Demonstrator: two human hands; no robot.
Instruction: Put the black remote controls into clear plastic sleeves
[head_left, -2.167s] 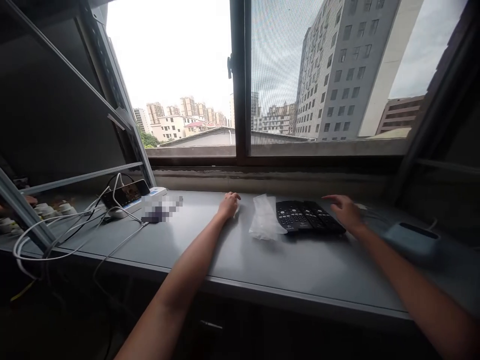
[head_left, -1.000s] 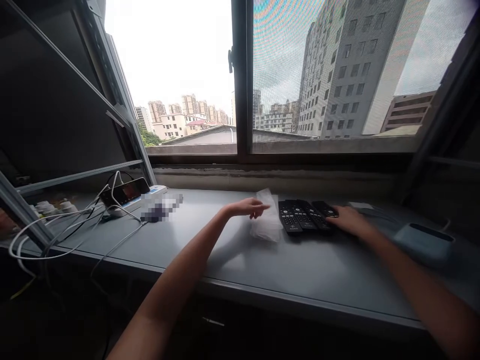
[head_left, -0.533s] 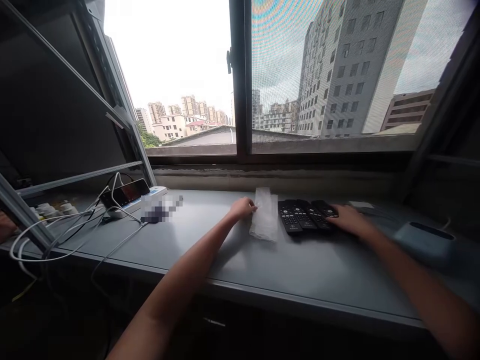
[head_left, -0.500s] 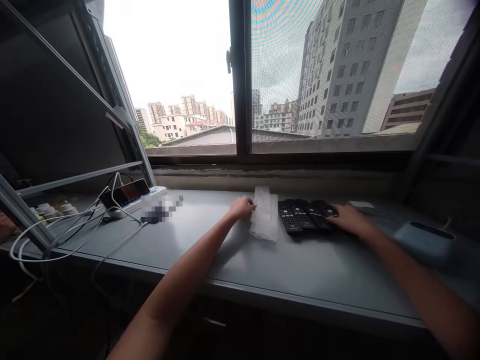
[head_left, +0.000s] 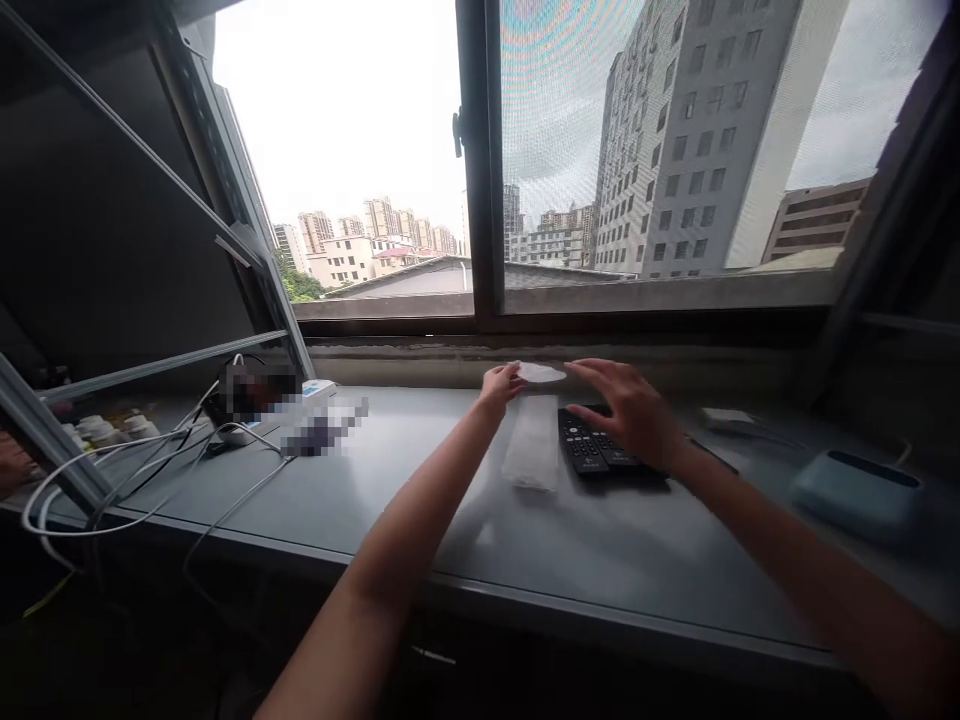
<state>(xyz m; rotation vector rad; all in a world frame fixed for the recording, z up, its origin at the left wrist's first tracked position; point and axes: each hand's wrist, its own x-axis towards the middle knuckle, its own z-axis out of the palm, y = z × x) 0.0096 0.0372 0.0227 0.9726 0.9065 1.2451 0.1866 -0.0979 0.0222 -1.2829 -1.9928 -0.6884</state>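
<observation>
My left hand (head_left: 501, 384) pinches one end of a translucent plastic sleeve (head_left: 543, 373), raised off the table near the window wall. My right hand (head_left: 634, 412) is open, thumb and fingers apart, with its fingertips close to the sleeve's other end; I cannot tell if they touch it. More plastic sleeves (head_left: 533, 450) lie stacked flat below. Right of them, black remote controls (head_left: 589, 455) lie side by side, partly covered by my right hand.
On the grey table (head_left: 360, 500) at right stand a blue-grey box (head_left: 855, 490) and a small white item (head_left: 726, 417). At left are a power strip (head_left: 319, 392), tangled white cables (head_left: 60, 440) and small white bottles (head_left: 97, 428). Another person's hand (head_left: 11, 465) shows at the far left edge.
My left hand has lifted a sleeve off the stack. My right hand has left the rightmost remote control and moved left and up, its fingers opening towards the sleeve.
</observation>
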